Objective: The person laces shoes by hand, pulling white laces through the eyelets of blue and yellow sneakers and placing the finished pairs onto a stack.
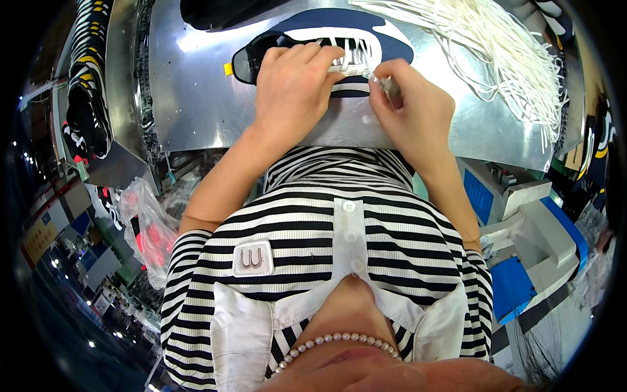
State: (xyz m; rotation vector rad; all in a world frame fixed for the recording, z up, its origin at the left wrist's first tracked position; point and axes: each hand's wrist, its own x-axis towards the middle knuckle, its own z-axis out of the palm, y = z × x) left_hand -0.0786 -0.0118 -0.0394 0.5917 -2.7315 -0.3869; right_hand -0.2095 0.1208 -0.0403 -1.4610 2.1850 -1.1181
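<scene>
- the navy, black and white shoe upper [382, 32] lies on its long side across the shiny silver metal surface [202, 117], its black heel end to the left, with a small yellow tab [228, 69], and its rounded navy toe to the right.
- the person's left grip [290, 81] lies over the near side of the shoe upper between heel and lacing; its thumb and forefinger tips stand apart beside the white laces [353, 57], and i cannot tell whether the other fingers clasp anything, as they are hidden.
- the person's right grip [418, 98] is at the near toe end of the lacing, thumb and forefinger pinching a small tool with a grey-brown handle [391, 90]; its tip is too blurred to tell its shape.
- a large loose bundle of thin white laces [503, 59] spreads over the right part of the surface, well apart from the heel, near the toe.
- a dark rounded thing [222, 13] sits at the far edge, cut off by the view.
- left of the surface stands a row of nested black, white and yellow shoe uppers [88, 72].
- below it hangs a clear plastic bag with red showing through [147, 228].
- at the lower right is a pale grey and blue machine [539, 238].
</scene>
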